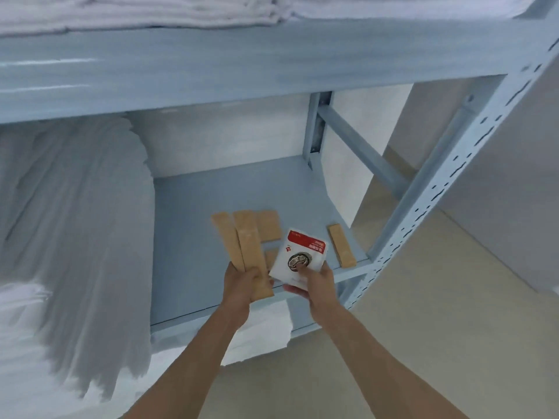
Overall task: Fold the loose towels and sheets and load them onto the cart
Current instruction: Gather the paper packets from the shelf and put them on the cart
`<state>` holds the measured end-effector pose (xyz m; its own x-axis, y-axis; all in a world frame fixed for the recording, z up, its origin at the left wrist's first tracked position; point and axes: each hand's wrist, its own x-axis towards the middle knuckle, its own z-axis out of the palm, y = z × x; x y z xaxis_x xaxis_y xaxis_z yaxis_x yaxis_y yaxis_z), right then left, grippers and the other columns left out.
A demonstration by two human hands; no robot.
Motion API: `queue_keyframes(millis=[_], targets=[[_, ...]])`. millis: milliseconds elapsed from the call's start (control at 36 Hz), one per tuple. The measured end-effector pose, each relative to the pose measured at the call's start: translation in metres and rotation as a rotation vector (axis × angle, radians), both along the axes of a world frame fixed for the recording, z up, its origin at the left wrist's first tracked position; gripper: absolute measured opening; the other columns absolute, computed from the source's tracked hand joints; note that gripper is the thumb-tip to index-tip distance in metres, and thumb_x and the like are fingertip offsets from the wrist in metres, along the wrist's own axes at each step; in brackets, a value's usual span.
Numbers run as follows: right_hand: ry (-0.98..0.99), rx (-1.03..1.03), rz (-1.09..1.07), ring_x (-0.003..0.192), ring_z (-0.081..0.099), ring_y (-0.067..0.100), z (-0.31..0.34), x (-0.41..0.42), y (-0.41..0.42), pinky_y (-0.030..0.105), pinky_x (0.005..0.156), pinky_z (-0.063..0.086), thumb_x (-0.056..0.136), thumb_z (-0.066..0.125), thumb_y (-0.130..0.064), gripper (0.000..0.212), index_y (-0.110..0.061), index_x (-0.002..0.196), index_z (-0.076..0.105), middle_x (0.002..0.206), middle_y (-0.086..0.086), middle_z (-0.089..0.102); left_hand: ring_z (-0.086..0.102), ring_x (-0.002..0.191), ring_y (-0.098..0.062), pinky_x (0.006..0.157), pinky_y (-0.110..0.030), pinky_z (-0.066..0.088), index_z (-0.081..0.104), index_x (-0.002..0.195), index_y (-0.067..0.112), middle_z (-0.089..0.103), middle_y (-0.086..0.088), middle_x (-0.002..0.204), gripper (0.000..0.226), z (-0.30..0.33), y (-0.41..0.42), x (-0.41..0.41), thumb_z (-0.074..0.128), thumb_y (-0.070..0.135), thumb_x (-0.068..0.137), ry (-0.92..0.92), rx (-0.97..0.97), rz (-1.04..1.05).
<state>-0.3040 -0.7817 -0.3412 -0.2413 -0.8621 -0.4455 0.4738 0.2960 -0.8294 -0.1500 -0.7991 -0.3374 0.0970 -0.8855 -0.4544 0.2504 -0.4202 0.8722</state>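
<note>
White sheets [75,225] hang bunched on the left of the blue shelf [230,192], blurred, their folds running from the shelf's back down toward the viewer; they lie well left of both hands, touched by neither. More folded white towels [145,10] lie flat on the shelf above, their edges running left to right. The left hand [245,281] has its fingers curled round the near ends of tan sticks [242,240], which fan up and away from it. Behind them, another tan packet [268,225] lies on the shelf. The right hand [314,278] pinches a white pouch [298,254] with a red band, thumb on its face and fingers beneath. Further right, a lone stick [341,245] lies near the shelf's front edge beside the post [447,176].
</note>
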Motion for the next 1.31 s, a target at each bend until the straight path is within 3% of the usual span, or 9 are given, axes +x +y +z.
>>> queue_keyframes(millis=[56, 194, 444, 694, 833, 1000, 1111, 1306], targets=[[0.005, -0.047, -0.020, 0.080, 0.075, 0.027, 0.019, -0.029, 0.017, 0.040, 0.058, 0.059, 0.089, 0.061, 0.003, 0.032, -0.016, 0.115, 0.059, 0.100, 0.013, 0.073, 0.073, 0.080, -0.025, 0.058, -0.032, 0.058, 0.058, 0.116, 0.004, 0.074, -0.016, 0.104, 0.037, 0.018, 0.006, -0.027, 0.050, -0.011, 0.082, 0.009, -0.047, -0.059], [0.032, -0.097, -0.105, 0.087, 0.072, 0.031, 0.067, -0.116, 0.069, 0.037, 0.058, 0.059, 0.089, 0.062, 0.002, 0.036, -0.011, 0.122, 0.055, 0.111, 0.016, 0.070, 0.072, 0.089, -0.034, 0.071, -0.046, 0.061, 0.053, 0.121, 0.003, 0.074, -0.017, 0.103, 0.040, 0.060, 0.042, -0.116, 0.048, -0.012, 0.084, 0.055, -0.153, -0.194], [0.137, -0.193, -0.222, 0.091, 0.069, 0.031, 0.132, -0.250, 0.170, 0.035, 0.053, 0.057, 0.087, 0.064, -0.003, 0.034, -0.019, 0.116, 0.058, 0.107, 0.009, 0.071, 0.071, 0.089, -0.030, 0.061, -0.038, 0.060, 0.053, 0.123, 0.013, 0.069, -0.014, 0.109, 0.045, 0.123, 0.119, -0.261, 0.051, -0.009, 0.084, 0.113, -0.235, -0.364], [0.163, -0.225, -0.336, 0.071, 0.073, 0.021, 0.164, -0.363, 0.256, 0.033, 0.051, 0.056, 0.088, 0.064, -0.006, 0.026, -0.018, 0.110, 0.060, 0.092, 0.004, 0.073, 0.071, 0.082, -0.030, 0.063, -0.042, 0.061, 0.058, 0.116, 0.013, 0.075, -0.011, 0.097, 0.039, 0.155, 0.181, -0.383, 0.051, -0.008, 0.085, 0.153, -0.297, -0.528], [0.156, -0.227, -0.383, 0.073, 0.073, 0.023, 0.167, -0.401, 0.275, 0.034, 0.052, 0.056, 0.090, 0.068, -0.012, 0.026, -0.015, 0.115, 0.060, 0.095, 0.007, 0.073, 0.068, 0.091, -0.038, 0.074, -0.052, 0.060, 0.056, 0.121, 0.008, 0.069, -0.019, 0.109, 0.039, 0.159, 0.196, -0.427, 0.051, -0.008, 0.086, 0.124, -0.298, -0.566], [0.195, -0.239, -0.450, 0.073, 0.072, 0.024, 0.168, -0.454, 0.276, 0.033, 0.052, 0.056, 0.096, 0.064, -0.023, 0.016, -0.013, 0.109, 0.063, 0.096, 0.009, 0.074, 0.071, 0.080, -0.029, 0.062, -0.040, 0.060, 0.059, 0.112, 0.011, 0.074, -0.011, 0.093, 0.034, 0.169, 0.191, -0.484, 0.048, -0.008, 0.086, 0.153, -0.319, -0.650], [0.237, -0.222, -0.481, 0.077, 0.072, 0.028, 0.170, -0.498, 0.263, 0.034, 0.054, 0.057, 0.096, 0.064, -0.023, 0.026, -0.009, 0.118, 0.060, 0.108, 0.017, 0.072, 0.071, 0.070, -0.025, 0.053, -0.032, 0.056, 0.060, 0.108, 0.007, 0.076, -0.009, 0.084, 0.029, 0.171, 0.174, -0.529, 0.049, -0.007, 0.085, 0.154, -0.301, -0.702], [0.319, -0.203, -0.517, 0.078, 0.071, 0.027, 0.184, -0.594, 0.222, 0.035, 0.054, 0.057, 0.096, 0.063, -0.023, 0.027, -0.008, 0.119, 0.060, 0.106, 0.016, 0.072, 0.072, 0.082, -0.027, 0.059, -0.036, 0.059, 0.057, 0.121, -0.002, 0.075, -0.016, 0.097, 0.035, 0.173, 0.119, -0.630, 0.048, -0.005, 0.087, 0.208, -0.287, -0.769]])
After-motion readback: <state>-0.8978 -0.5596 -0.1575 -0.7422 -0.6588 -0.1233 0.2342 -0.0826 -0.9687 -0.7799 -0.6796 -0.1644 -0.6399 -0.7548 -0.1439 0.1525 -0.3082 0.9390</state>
